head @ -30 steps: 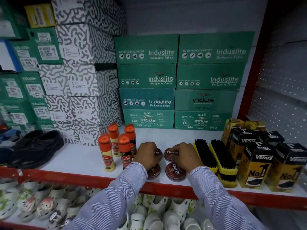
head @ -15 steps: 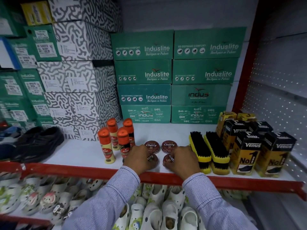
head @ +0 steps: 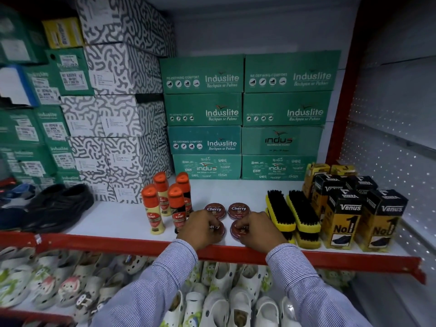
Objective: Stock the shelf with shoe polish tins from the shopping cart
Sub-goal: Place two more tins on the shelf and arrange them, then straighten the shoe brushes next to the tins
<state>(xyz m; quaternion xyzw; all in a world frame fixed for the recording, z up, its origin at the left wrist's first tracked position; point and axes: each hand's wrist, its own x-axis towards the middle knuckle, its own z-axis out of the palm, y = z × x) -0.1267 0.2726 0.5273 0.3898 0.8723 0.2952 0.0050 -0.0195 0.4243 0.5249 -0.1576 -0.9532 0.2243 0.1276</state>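
Nearest the camera, 2 striped sleeves reach up over a lower shelf of white clogs toward the red front edge of the white shelf. The left hand lies curled over the front left tin, fingers bent down around its lid and covering most of it. The right hand is curled the same way on the front right tin, its fingertips touching the lid's right side. Just behind them, 2 more maroon tins marked Cherry, the rear left tin and the rear right tin, sit flat and uncovered, so the 4 form a square near the shelf front. To the left stand 4 orange-capped Kiwi bottles; to the right lie yellow brushes with black bristles, then yellow and black Venus boxes. Black shoes rest far left. At the back, green Induslite boxes are stacked beside patterned grey boxes.
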